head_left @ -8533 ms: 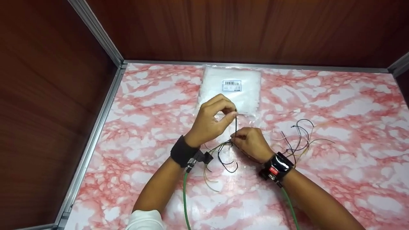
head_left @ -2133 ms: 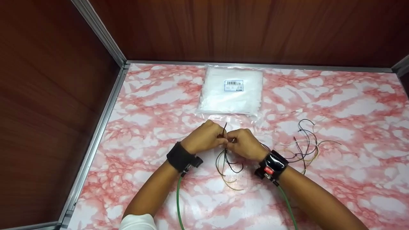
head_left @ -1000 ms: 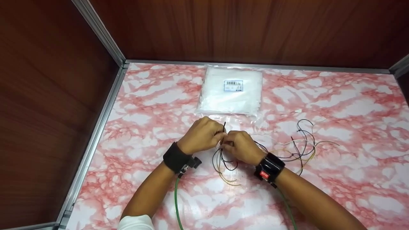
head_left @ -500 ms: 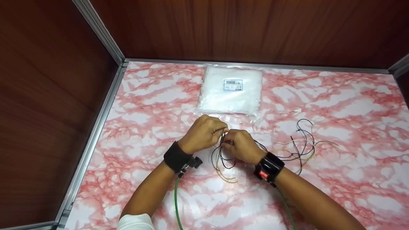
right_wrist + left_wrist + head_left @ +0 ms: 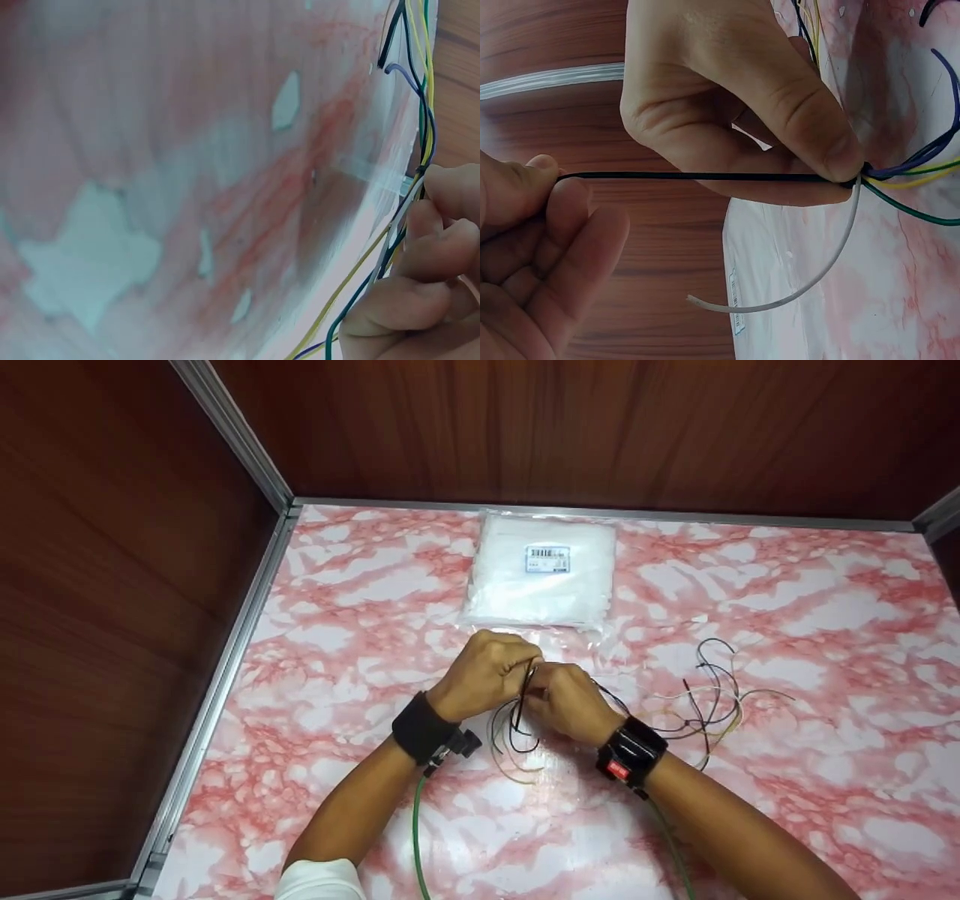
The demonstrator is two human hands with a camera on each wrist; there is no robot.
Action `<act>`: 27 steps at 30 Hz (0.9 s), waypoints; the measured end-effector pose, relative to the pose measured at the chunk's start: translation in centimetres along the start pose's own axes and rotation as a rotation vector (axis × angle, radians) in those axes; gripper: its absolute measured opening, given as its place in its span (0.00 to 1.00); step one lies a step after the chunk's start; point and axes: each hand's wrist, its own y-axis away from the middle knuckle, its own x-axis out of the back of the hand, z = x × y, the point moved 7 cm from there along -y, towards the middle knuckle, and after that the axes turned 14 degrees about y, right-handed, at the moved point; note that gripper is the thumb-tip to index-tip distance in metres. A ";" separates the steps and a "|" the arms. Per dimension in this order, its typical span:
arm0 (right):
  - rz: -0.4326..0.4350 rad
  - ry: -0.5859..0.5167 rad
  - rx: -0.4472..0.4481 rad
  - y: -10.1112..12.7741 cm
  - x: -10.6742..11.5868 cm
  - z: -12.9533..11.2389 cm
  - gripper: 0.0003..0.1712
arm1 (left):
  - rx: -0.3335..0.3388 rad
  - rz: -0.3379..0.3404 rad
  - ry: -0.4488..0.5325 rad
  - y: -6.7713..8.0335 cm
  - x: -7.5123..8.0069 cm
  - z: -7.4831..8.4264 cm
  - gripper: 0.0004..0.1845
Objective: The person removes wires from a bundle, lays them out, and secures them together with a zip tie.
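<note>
Left hand (image 5: 487, 675) pinches the tail of a black cable tie (image 5: 705, 177); right hand (image 5: 566, 701) clamps the wire bundle (image 5: 514, 727) at the tie's head. Judgement: tie looped round the wires and being drawn tight, tail not yet trimmed. In the left wrist view the tie's long axis runs 9-to-3 o'clock. Loose wires (image 5: 709, 690) lie at 3 o'clock, plastic bag (image 5: 544, 577) at 12 on the table (image 5: 337, 607).

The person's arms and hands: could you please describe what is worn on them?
Both hands are bare. The left hand has a plain black wrist strap carrying a small black camera. The right hand has a glossy black wrist unit with a red mark. A green cable trails from each wrist. A white sleeve shows.
</note>
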 end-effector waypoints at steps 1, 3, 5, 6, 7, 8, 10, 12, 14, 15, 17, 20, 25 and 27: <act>-0.001 -0.005 -0.008 0.0 0.0 0.0 0.09 | -0.003 0.000 -0.006 0.0 -0.1 0.1 0.10; -0.002 -0.009 -0.020 0.0 0.0 0.0 0.09 | -0.008 0.000 -0.013 -0.1 -0.2 0.2 0.10; 0.002 0.003 -0.022 -0.1 0.0 -0.1 0.09 | -0.012 -0.001 -0.024 -0.1 -0.3 0.3 0.11; 0.003 0.009 -0.019 -0.1 0.0 -0.2 0.11 | -0.015 -0.003 -0.028 -0.1 -0.3 0.3 0.11; 0.006 0.016 -0.014 -0.1 -0.1 -0.2 0.12 | -0.019 -0.004 -0.034 -0.1 -0.3 0.4 0.11; 0.010 0.025 -0.008 -0.2 -0.1 -0.3 0.12 | -0.022 -0.006 -0.036 0.0 -0.3 0.4 0.11; 0.014 0.037 -0.005 -0.3 -0.1 -0.4 0.13 | -0.024 -0.007 -0.038 0.0 -0.3 0.3 0.12; 0.012 0.041 -0.004 -0.3 -0.2 -0.4 0.11 | -0.022 -0.003 -0.026 0.1 -0.1 0.1 0.11; 0.006 0.072 -0.010 -0.3 -0.2 -0.2 0.09 | -0.004 -0.005 -0.007 0.0 0.1 -0.3 0.10; -0.004 0.089 -0.014 -0.2 -0.3 0.0 0.08 | 0.009 -0.010 0.003 0.1 0.1 -0.7 0.09; -0.030 0.115 -0.012 0.1 -0.5 0.2 0.05 | 0.040 -0.034 0.018 0.3 0.0 -1.4 0.09; -0.068 0.139 -0.005 0.6 -0.7 0.4 0.04 | 0.091 -0.055 0.027 0.8 -0.4 -2.4 0.09; -0.136 0.245 0.000 1.1 0.8 0.7 0.20 | 0.237 -0.078 -0.047 1.6 -1.0 -3.8 0.07; -0.171 0.325 -0.007 1.3 1.3 1.1 0.25 | 0.326 -0.123 -0.141 2.3 -1.6 -4.6 0.12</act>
